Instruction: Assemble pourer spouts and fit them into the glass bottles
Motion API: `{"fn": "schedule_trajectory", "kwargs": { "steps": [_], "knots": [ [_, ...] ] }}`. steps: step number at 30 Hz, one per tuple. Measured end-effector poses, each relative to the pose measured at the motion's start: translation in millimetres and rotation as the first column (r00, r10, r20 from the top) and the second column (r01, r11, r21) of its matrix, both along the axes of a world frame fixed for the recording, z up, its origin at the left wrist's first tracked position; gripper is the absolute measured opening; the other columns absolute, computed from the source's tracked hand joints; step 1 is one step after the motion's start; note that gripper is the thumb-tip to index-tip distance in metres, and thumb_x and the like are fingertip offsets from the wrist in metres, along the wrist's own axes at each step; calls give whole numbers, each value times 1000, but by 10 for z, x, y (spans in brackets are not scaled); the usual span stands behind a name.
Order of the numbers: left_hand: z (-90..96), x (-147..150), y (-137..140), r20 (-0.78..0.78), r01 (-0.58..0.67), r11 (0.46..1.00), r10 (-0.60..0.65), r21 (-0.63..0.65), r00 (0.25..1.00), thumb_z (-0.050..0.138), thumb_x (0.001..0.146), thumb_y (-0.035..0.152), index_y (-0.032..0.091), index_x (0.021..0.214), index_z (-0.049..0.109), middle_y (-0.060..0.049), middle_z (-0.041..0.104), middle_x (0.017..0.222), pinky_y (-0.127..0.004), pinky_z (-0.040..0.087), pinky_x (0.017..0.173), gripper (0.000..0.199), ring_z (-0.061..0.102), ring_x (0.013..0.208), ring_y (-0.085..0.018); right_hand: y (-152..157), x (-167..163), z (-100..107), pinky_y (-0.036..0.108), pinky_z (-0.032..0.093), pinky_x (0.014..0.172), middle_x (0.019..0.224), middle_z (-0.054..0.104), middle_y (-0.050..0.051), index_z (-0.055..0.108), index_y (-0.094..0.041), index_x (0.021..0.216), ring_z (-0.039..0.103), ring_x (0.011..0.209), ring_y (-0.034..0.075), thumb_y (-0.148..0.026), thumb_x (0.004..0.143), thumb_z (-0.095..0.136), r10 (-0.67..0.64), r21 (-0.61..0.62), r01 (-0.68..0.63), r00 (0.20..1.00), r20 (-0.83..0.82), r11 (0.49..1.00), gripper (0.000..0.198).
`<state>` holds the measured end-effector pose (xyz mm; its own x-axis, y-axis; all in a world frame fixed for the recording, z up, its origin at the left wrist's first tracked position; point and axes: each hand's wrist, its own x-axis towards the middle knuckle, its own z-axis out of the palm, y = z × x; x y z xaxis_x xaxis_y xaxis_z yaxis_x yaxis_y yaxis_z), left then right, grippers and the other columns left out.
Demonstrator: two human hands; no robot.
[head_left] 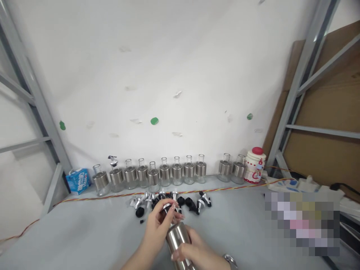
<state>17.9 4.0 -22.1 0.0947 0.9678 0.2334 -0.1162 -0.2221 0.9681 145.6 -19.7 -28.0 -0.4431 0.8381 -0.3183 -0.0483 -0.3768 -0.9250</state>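
A glass bottle with a brushed-metal sleeve (pixel 177 237) leans in front of me, its neck pointing up and away. My right hand (pixel 194 249) is closed round its body, and a watch sits on that wrist. Up at the bottle's neck, my left hand (pixel 160 221) pinches a silver-and-black pourer stopper (pixel 167 206). Fingers hide where stopper and neck meet, so I cannot tell how deep it sits. Just beyond the hands lie loose pourer stoppers (pixel 200 204) and black caps (pixel 140 212) in a scattered pile.
Several similar metal-sleeved bottles (pixel 177 170) line the wall; one at the left carries a pourer (pixel 113 161). A blue carton (pixel 78 181) stands left, a white jar with red lid (pixel 254 165) right. A twisted cable (pixel 120 195) crosses the grey table (pixel 92 232). Power strips (pixel 298 184) lie right.
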Motion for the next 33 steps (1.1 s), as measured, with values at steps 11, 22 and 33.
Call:
{"fn": "schedule_trajectory", "kwargs": {
  "steps": [11,22,33],
  "knots": [
    [-43,-265,4,-295,-53,890,205,453,933,37,86,26,30,125,36,-8,39,128,-35,47,82,40,52,103,-22,193,232,150,31,41,78,95,58,3,47,-19,102,54,87,19,-21,59,67,-259,636,188,966,19,748,47],
    [-300,-252,181,-600,1,790,465,613,651,38,84,19,25,123,36,-13,38,119,-31,50,76,39,53,100,-20,1849,1176,-147,40,36,86,108,49,19,33,-11,106,46,102,30,-32,54,66,-951,834,495,290,105,243,65],
    [-280,-236,176,-606,2,792,466,611,645,36,84,20,24,120,39,-13,40,117,-29,53,70,37,55,96,-19,1949,1310,-502,33,38,84,110,51,19,35,-8,114,46,106,27,-22,66,59,-913,900,204,225,340,386,55]
  ]
}}
